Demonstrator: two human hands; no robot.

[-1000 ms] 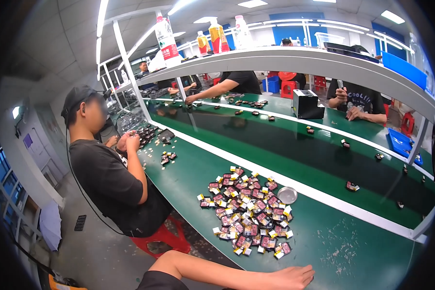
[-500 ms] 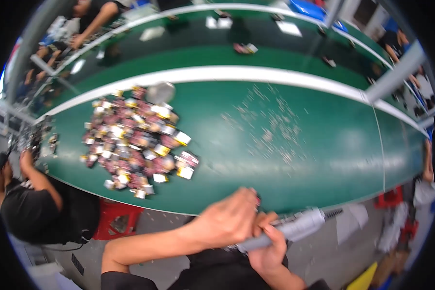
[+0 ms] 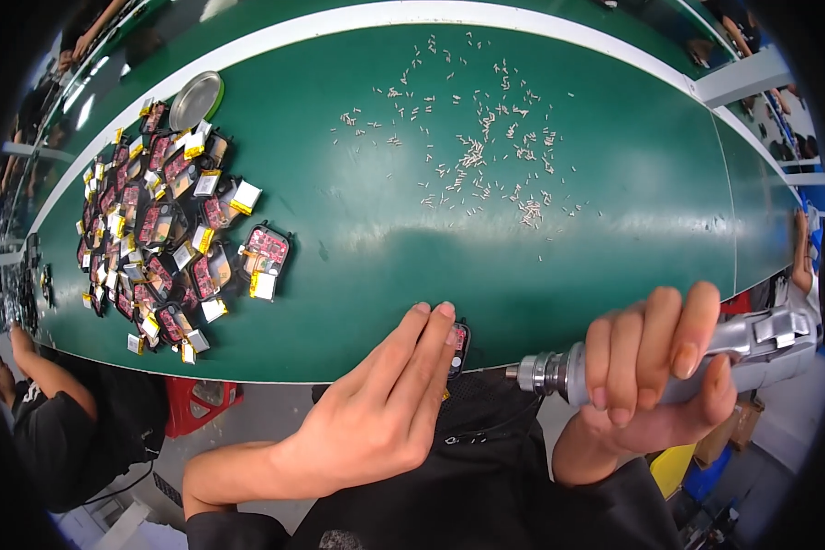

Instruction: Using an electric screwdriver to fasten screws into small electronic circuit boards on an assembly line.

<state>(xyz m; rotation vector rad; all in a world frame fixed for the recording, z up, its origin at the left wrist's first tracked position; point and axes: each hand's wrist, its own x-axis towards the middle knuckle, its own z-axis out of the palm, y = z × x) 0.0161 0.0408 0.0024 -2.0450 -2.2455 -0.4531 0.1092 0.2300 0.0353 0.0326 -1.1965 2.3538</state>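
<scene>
Head view: hands (image 3: 385, 412) on small circuit module (image 3: 458, 348), electric screwdriver (image 3: 669, 362).

Bare forearms, a black short-sleeved top, left hand (image 3: 376, 412) and right hand (image 3: 655, 367) ungloved.

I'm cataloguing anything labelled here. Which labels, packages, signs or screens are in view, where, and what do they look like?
No signs, screens or packages show.
Yellow labels: small rectangular tags on the red-and-black modules heaped at the green table's left end.
Single module: at the near edge, under the left hand's fingertips.
</scene>
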